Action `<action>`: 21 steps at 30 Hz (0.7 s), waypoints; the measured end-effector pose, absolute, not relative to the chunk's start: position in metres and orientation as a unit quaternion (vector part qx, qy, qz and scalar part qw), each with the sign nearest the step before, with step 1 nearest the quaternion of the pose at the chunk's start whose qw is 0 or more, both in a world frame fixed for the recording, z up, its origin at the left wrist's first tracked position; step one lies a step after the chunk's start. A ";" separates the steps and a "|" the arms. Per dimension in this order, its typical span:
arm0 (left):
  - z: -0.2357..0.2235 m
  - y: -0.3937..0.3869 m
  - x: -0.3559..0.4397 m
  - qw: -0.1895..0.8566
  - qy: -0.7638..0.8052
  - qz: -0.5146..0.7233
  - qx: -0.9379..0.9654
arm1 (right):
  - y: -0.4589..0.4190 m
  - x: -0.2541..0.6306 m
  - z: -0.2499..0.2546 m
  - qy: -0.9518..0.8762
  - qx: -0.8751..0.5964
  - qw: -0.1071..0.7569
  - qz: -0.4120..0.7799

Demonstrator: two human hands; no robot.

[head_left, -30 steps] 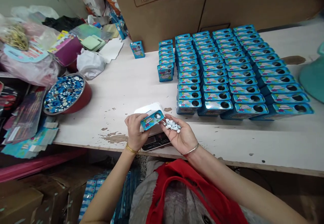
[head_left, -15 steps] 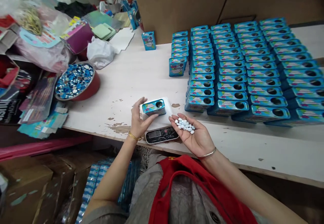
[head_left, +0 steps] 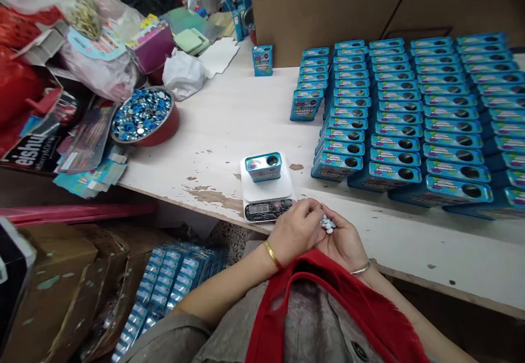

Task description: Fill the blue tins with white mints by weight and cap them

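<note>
A blue candy tin with a round hole in its top stands on the white plate of a digital kitchen scale. Nothing touches the tin. Close to the table's front edge, my right hand is cupped palm up around several small white candies. My left hand reaches across to it, fingers pinched together at the candies. Whatever lies between those fingertips is hidden. The scale's display is lit, but its digits are too small to read surely.
Rows of blue tins fill the right of the table. One tin stands apart at the back. On the left are a red bowl of shiny blue-and-silver pieces, bags and flat cards. A large cardboard box stands behind.
My left hand has left the tin on the scale and moved right to the candies. My right hand has drawn closer to my body and curled more. The camera view has shifted left.
</note>
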State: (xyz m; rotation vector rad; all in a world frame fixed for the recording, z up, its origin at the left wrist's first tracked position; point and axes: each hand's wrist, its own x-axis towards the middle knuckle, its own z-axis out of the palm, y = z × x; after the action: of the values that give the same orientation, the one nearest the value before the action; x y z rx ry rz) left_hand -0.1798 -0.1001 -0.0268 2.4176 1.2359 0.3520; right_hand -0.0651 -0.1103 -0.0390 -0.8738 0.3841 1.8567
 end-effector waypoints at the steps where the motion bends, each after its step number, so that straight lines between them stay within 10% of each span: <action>1: -0.026 -0.100 -0.177 0.199 0.440 0.121 0.867 | -0.112 -0.063 -0.041 0.162 -0.352 0.502 0.773; 21: -0.023 -0.108 -0.173 0.226 0.449 0.142 0.853 | -0.118 -0.058 -0.027 0.204 -0.374 0.515 0.744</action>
State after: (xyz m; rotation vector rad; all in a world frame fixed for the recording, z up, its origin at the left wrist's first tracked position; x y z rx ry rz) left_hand -0.1729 -0.1076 -0.0229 2.3518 1.2365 0.3917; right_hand -0.0577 -0.1182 -0.0267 -0.8976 0.4895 1.7882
